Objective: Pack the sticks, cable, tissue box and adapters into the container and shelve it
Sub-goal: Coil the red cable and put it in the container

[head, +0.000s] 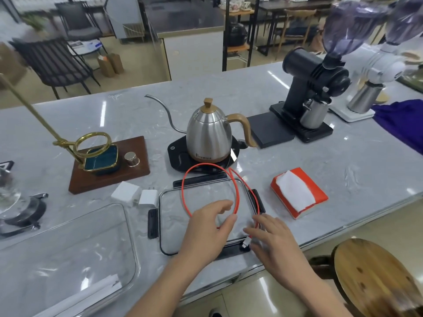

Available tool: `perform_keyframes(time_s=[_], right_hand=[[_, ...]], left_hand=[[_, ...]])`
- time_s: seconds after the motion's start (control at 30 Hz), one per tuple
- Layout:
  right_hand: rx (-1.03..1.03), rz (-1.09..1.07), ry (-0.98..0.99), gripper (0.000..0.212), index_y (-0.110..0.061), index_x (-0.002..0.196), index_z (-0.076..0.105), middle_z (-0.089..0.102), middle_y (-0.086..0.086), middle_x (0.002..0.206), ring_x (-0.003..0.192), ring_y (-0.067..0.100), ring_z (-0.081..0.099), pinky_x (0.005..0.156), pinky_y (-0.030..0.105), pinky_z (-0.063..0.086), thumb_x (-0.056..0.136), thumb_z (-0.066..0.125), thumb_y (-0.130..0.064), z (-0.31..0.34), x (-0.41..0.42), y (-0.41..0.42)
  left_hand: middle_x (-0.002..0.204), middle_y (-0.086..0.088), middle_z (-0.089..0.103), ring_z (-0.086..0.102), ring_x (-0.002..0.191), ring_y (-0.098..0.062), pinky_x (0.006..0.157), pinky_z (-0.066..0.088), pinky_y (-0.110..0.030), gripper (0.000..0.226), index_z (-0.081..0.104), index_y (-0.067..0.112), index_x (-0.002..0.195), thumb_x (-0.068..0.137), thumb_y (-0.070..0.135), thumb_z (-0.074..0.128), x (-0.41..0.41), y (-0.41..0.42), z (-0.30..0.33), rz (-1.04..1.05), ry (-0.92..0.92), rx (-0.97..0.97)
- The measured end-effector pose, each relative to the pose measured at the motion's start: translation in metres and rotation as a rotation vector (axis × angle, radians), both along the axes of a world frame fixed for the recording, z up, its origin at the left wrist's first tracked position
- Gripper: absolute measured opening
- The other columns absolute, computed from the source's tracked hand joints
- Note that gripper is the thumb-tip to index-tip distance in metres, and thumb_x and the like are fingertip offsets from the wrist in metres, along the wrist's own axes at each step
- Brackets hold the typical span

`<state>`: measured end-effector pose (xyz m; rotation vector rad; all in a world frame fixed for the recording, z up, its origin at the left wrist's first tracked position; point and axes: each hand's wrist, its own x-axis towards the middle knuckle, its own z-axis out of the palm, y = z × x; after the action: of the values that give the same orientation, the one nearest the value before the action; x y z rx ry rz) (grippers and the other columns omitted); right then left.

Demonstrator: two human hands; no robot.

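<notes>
Item 1, far L: clear glass rectangular container [68, 248], what looks like pale sticks [100, 287] inside; two white square adapters [137, 194] just beyond its R corner. Item 2, ctr: red looped cable [210, 186] on clear clip-lock lid [174, 216], my left hand [206, 227] loosely curled on loop, my right hand [272, 234] open-fingered at connector end, grip unclear. Item 3, R: red tissue box [298, 194], untouched; step = coiling cable, next needs tighter coil, carry L into container.
</notes>
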<state>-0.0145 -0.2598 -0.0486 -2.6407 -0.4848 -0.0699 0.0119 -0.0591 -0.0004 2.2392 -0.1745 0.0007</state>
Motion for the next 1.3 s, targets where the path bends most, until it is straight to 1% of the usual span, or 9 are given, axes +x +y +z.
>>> perform_keyframes(time_s=[0.13, 0.3, 0.53, 0.63, 0.73, 0.9, 1.1, 1.23, 1.3], right_hand=[[0.056, 0.034, -0.016, 0.025, -0.033, 0.102, 0.070, 0.059, -0.009, 0.117, 0.112, 0.013, 0.052, 0.091, 0.030, 0.041, 0.079, 0.075, -0.024, -0.001, 0.004, -0.001], [0.063, 0.065, -0.015, 0.011, -0.032, 0.090, 0.066, 0.052, -0.015, 0.105, 0.103, 0.008, 0.050, 0.085, 0.024, 0.037, 0.082, 0.067, -0.026, -0.006, 0.009, 0.000], [0.212, 0.067, -0.013, 0.007, -0.030, 0.091, 0.063, 0.055, -0.013, 0.114, 0.115, 0.009, 0.050, 0.096, 0.030, 0.040, 0.086, 0.065, -0.025, -0.006, 0.010, -0.002], [0.362, 0.053, 0.013, 0.005, -0.031, 0.092, 0.065, 0.057, -0.014, 0.115, 0.120, 0.004, 0.049, 0.098, 0.024, 0.037, 0.089, 0.061, -0.030, 0.009, 0.006, 0.001], [0.457, 0.027, -0.006, 0.007, -0.035, 0.093, 0.067, 0.058, -0.019, 0.106, 0.108, 0.008, 0.055, 0.092, 0.023, 0.039, 0.090, 0.060, -0.036, 0.030, 0.003, 0.008], [0.617, 0.022, 0.015, 0.006, -0.032, 0.089, 0.069, 0.065, -0.013, 0.090, 0.088, 0.012, 0.058, 0.078, 0.022, 0.042, 0.090, 0.062, -0.032, 0.058, 0.001, 0.020], [0.836, -0.030, 0.162, 0.011, -0.031, 0.088, 0.070, 0.064, -0.003, 0.075, 0.067, 0.015, 0.056, 0.065, 0.028, 0.047, 0.086, 0.061, -0.037, 0.075, -0.004, 0.037], [0.987, -0.071, 0.272, 0.006, -0.025, 0.085, 0.070, 0.061, 0.008, 0.066, 0.058, 0.014, 0.054, 0.057, 0.032, 0.046, 0.089, 0.065, -0.027, 0.081, -0.004, 0.049], [1.067, -0.087, 0.312, 0.009, -0.016, 0.085, 0.069, 0.062, 0.010, 0.064, 0.055, 0.015, 0.054, 0.054, 0.030, 0.047, 0.093, 0.065, -0.015, 0.085, -0.004, 0.054]], left_hand=[[0.097, 0.018, 0.073, 0.066, 0.092, 0.007, 0.086, 0.051, -0.016, 0.024, 0.070, 0.028, 0.112, 0.088, 0.028, 0.071, 0.008, -0.010, 0.002, 0.041, 0.060, -0.138], [0.077, 0.010, 0.073, 0.068, 0.076, -0.003, 0.077, 0.056, -0.023, 0.022, 0.071, 0.026, 0.105, 0.084, 0.019, 0.075, 0.012, -0.017, 0.005, 0.084, 0.085, -0.251], [0.076, 0.014, 0.069, 0.063, 0.071, -0.008, 0.065, 0.054, -0.027, 0.021, 0.074, 0.031, 0.099, 0.087, 0.014, 0.072, 0.013, -0.010, 0.006, 0.133, 0.132, -0.417], [0.083, 0.010, 0.072, 0.066, 0.076, -0.012, 0.067, 0.056, -0.028, 0.026, 0.075, 0.035, 0.098, 0.089, 0.010, 0.070, 0.008, -0.005, 0.012, 0.134, 0.134, -0.460], [0.085, 0.005, 0.074, 0.070, 0.080, -0.015, 0.072, 0.057, -0.030, 0.027, 0.075, 0.031, 0.098, 0.091, 0.006, 0.067, 0.002, -0.003, 0.015, 0.134, 0.139, -0.547], [0.080, -0.001, 0.071, 0.070, 0.074, -0.014, 0.063, 0.049, -0.013, 0.024, 0.070, 0.017, 0.101, 0.095, -0.002, 0.057, -0.007, -0.005, 0.029, 0.147, 0.157, -0.782], [0.068, -0.002, 0.061, 0.059, 0.062, -0.006, 0.058, 0.045, -0.010, 0.023, 0.066, 0.012, 0.114, 0.099, 0.004, 0.050, -0.014, -0.007, 0.037, 0.087, 0.124, -0.850], [0.072, 0.003, 0.059, 0.061, 0.071, -0.006, 0.071, 0.051, -0.018, 0.025, 0.067, 0.015, 0.118, 0.099, 0.009, 0.052, -0.020, -0.009, 0.036, 0.087, 0.147, -0.880], [0.075, 0.005, 0.061, 0.061, 0.071, -0.005, 0.068, 0.049, -0.015, 0.025, 0.068, 0.015, 0.117, 0.098, 0.008, 0.053, -0.023, -0.009, 0.037, 0.111, 0.154, -0.878]])
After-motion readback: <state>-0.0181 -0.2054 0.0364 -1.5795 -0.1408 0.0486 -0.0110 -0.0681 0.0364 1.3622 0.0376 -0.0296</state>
